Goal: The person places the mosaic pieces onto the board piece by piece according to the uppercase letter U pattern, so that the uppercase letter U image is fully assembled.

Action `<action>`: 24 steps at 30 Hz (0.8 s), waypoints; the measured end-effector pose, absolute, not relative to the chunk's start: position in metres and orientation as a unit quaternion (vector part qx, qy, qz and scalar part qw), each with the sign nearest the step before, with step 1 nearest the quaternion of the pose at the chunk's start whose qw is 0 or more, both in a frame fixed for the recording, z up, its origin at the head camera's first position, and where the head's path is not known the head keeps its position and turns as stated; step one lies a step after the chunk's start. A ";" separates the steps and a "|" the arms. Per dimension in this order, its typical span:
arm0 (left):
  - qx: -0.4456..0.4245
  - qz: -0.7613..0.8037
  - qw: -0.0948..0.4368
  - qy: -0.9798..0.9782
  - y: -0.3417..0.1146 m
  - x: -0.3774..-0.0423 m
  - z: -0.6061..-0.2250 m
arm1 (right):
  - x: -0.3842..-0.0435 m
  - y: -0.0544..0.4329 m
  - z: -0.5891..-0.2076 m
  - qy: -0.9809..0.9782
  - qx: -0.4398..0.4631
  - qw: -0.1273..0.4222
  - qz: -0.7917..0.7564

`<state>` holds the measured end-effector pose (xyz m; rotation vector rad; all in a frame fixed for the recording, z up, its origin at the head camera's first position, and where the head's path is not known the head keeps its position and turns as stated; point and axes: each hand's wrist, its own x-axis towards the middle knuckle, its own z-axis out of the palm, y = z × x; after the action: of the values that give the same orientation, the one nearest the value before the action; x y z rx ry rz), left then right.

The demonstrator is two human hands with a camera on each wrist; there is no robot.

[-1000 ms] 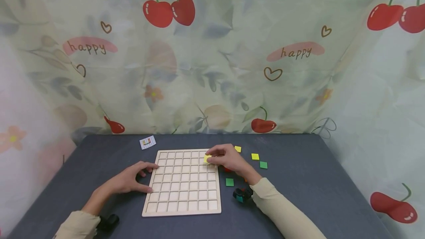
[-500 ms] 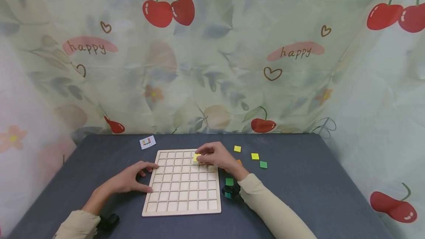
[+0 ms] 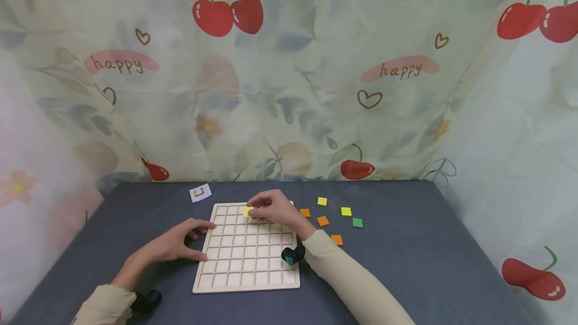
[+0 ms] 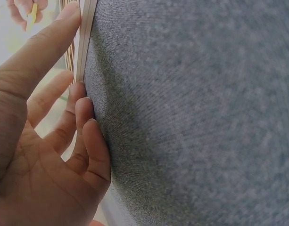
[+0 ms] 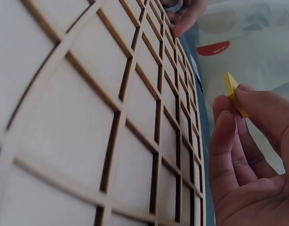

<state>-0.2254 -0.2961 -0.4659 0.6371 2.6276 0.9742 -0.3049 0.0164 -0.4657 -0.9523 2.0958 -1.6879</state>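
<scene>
A pale wooden grid board (image 3: 245, 265) lies on the dark table in the head view. Over its far rows my right hand (image 3: 276, 209) pinches a small square yellow tile (image 3: 247, 211) between thumb and fingertips. The right wrist view has that yellow tile (image 5: 233, 95) tilted, held above the board. At the board's left edge rests my left hand (image 3: 173, 242), thumb and fingers spread apart, fingertips touching the rim. From the left wrist, the thumb (image 4: 45, 47) lies against the board's edge (image 4: 85, 33).
Right of the board lie loose tiles: yellow (image 3: 345, 211), green (image 3: 357, 222) and orange (image 3: 322, 220). A small patterned card (image 3: 200, 193) sits beyond the board's far left corner. A printed cloth (image 3: 289, 89) hangs behind the table (image 3: 406, 265).
The right hand has moved left across the board's far rows, carrying the yellow tile. Orange tiles beside the board have come into view; the left hand stays in place.
</scene>
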 end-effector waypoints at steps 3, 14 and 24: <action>0.221 0.338 0.134 0.905 -0.296 -0.226 -0.466 | -0.306 0.008 -0.464 0.736 -0.325 0.143 -0.577; 0.212 0.335 0.139 0.908 -0.297 -0.225 -0.466 | -0.310 -0.023 -0.468 0.767 -0.294 0.143 -0.552; 0.218 0.339 0.138 0.905 -0.297 -0.226 -0.466 | -0.310 -0.038 -0.466 0.791 -0.299 0.118 -0.521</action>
<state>-0.2259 -0.2969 -0.4663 0.6302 2.6169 0.9821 -0.3099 -0.0382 -0.4662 -0.8738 2.3150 -1.5232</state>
